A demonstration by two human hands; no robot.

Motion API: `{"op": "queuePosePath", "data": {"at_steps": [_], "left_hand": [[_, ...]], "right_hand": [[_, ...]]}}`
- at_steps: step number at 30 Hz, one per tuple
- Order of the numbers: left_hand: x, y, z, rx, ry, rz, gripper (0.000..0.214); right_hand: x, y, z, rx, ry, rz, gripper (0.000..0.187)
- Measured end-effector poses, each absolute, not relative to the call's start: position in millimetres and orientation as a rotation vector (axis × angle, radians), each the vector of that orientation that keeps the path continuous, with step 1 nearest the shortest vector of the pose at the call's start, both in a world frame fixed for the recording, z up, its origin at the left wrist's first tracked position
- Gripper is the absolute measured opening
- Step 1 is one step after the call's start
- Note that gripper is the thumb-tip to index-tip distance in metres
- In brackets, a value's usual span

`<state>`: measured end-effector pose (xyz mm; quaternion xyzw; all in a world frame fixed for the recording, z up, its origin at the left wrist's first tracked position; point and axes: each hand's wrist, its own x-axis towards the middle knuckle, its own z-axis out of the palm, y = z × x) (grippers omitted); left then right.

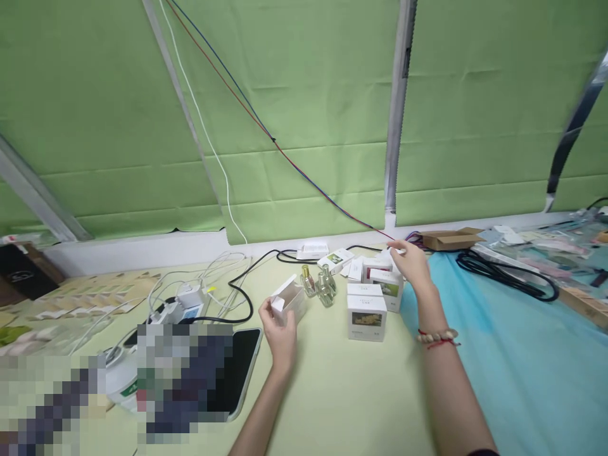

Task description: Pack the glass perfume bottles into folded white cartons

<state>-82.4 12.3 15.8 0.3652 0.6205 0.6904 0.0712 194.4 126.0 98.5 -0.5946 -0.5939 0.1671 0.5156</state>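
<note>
My left hand is closed around a small white carton, tilted, with its top flaps raised. Just right of that carton stand several small glass bottles, one with a yellow-gold cap. My right hand is up behind a cluster of white printed boxes, fingers curled together in a pinch; whatever is between them is too small to make out. In that cluster, a box with a green picture is nearest this hand. Closer to me sits another white box with a dark picture.
A dark-screened tablet or phone lies left of my left forearm. White plugs and tangled cables are beyond it. A blue sheet covers the right side, with a coiled black cable and an open brown carton behind.
</note>
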Motion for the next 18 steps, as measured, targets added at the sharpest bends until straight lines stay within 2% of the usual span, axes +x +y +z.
{"op": "queuePosePath", "data": {"at_steps": [1,3,6,9,18], "left_hand": [[-81,12,15,1.076,1.844,2.049,0.048],[-79,12,13,1.029,1.853,1.972,0.044],[-81,14,12,1.042,1.93,1.791,0.03],[-86,18,7,1.143,2.013,1.628,0.023],[-93,24,-6,1.109,1.927,1.596,0.032]], "right_hand": [[202,136,85,-1.541,-1.342,0.359,0.026],[212,151,60,-1.659,-1.163,0.531,0.031],[218,161,35,-1.697,-1.066,0.655,0.038],[216,165,23,-1.688,-1.009,0.723,0.037],[223,159,8,-1.565,-0.896,0.884,0.049]]}}
